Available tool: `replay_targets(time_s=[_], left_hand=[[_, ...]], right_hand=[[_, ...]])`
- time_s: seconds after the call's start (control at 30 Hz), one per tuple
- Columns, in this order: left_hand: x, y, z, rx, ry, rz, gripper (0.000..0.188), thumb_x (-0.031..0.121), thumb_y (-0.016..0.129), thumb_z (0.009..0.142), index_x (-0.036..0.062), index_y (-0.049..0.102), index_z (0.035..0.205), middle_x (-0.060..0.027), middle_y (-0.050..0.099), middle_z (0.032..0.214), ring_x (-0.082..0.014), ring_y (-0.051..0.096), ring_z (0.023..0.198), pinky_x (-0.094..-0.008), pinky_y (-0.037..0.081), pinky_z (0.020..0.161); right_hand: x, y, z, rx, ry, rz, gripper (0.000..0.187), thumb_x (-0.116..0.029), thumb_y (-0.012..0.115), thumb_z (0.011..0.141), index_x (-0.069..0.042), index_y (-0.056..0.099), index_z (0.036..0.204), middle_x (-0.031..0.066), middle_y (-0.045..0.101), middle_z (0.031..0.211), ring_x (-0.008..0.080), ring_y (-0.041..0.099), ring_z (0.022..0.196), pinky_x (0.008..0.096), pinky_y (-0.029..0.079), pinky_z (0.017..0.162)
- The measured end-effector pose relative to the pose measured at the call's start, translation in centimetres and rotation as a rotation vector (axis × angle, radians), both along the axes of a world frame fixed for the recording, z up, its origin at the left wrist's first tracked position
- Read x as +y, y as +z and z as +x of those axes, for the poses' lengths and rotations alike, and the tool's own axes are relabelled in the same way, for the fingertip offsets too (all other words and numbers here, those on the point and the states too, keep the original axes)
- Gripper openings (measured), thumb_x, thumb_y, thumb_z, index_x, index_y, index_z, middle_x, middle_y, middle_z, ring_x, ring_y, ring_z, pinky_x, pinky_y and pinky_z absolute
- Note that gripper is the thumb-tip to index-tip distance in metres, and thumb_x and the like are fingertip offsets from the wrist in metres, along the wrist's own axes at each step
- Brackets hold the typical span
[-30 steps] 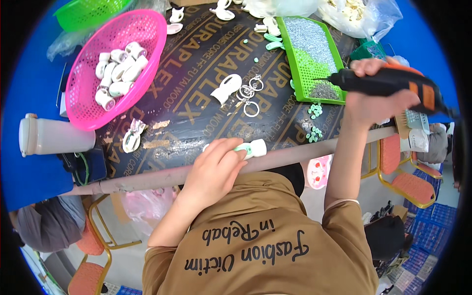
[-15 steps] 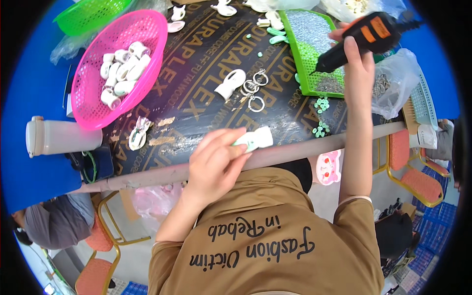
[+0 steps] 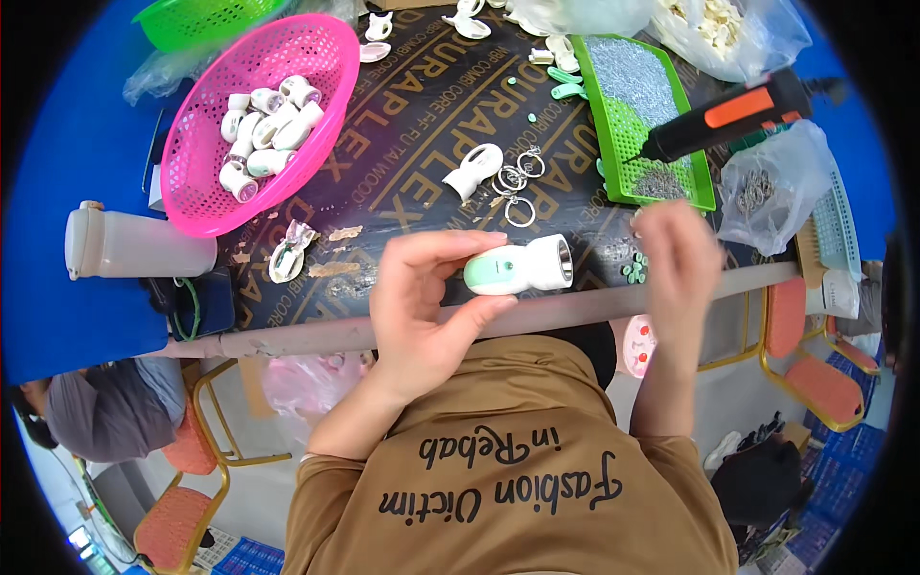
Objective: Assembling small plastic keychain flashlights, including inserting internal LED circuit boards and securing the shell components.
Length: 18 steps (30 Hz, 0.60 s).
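Far left, off the bench (image 3: 402,115) edge: translucent white bottle (image 3: 134,247) lying on its side on blue sheeting, out of the working area. Upper left: pink mesh basket (image 3: 251,115) holding a heap of white-and-green torch bodies (image 3: 264,120), within easy reach for picking; green basket (image 3: 206,17) behind it. Bench centre: loose white housing (image 3: 474,171) beside several metal key rings (image 3: 513,187), laid out close to hand. Front edge, centre: left hand (image 3: 426,307), grip closed between thumb and fingertips round a small white-and-mint torch (image 3: 517,268), held just above the bench edge, lens end pointing right, presumably to present it to the other hand. Right of it: right hand (image 3: 680,264), blurred, fingers apart and holding nothing, near small green parts (image 3: 634,270) on the bench. Upper right: green tray (image 3: 642,115) of tiny screws, black-and-orange electric screwdriver (image 3: 733,115) resting across it, tip inward. Far right: clear bag (image 3: 767,187) of metal rings.
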State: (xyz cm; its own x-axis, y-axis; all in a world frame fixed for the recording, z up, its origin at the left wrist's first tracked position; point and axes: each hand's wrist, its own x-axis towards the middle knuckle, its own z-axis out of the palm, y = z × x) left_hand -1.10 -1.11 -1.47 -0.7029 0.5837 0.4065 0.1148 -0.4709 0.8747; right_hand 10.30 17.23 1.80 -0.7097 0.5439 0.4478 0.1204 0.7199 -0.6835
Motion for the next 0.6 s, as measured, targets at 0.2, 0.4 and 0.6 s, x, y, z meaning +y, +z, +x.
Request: replay_targets(time_s=[0.2, 0.4, 0.6], left_hand=[[0.2, -0.3, 0.1, 0.078, 0.01, -0.045, 0.051, -0.009, 0.069, 0.068, 0.0001, 0.04, 0.109, -0.015, 0.053, 0.107, -0.0218, 0.056, 0.102, -0.0313, 0.046, 0.087], [0.7, -0.3, 0.6, 0.27, 0.069, -0.123, 0.05, -0.004, 0.068, 0.071, -0.0002, 0.039, 0.111, -0.0139, 0.054, 0.107, -0.0187, 0.057, 0.092, -0.0277, 0.047, 0.077], [0.1, 1.2, 0.2, -0.272, -0.285, -0.116, 0.04, -0.009, 0.053, 0.08, 0.0004, 0.039, 0.117, -0.0105, 0.047, 0.111, -0.0167, 0.051, 0.1, -0.0282, 0.043, 0.084]], right_hand=[[-2.9, 0.0, -2.2, 0.065, 0.581, -0.166, 0.027, -0.013, 0.054, 0.082, -0.001, 0.051, 0.107, 0.0134, 0.052, 0.097, 0.0256, 0.053, 0.08, 0.0316, 0.044, 0.069], [-3.3, -0.9, -2.9, 0.152, 0.488, -0.189, 0.023, -0.021, 0.049, 0.087, -0.002, 0.053, 0.098, 0.0115, 0.053, 0.085, 0.0226, 0.05, 0.071, 0.03, 0.041, 0.063], [-1.9, 0.0, -2.3, 0.041, 0.75, -0.627, 0.046, -0.045, 0.04, 0.092, -0.004, 0.054, 0.106, 0.0045, 0.053, 0.079, 0.0105, 0.048, 0.067, 0.0215, 0.036, 0.055]])
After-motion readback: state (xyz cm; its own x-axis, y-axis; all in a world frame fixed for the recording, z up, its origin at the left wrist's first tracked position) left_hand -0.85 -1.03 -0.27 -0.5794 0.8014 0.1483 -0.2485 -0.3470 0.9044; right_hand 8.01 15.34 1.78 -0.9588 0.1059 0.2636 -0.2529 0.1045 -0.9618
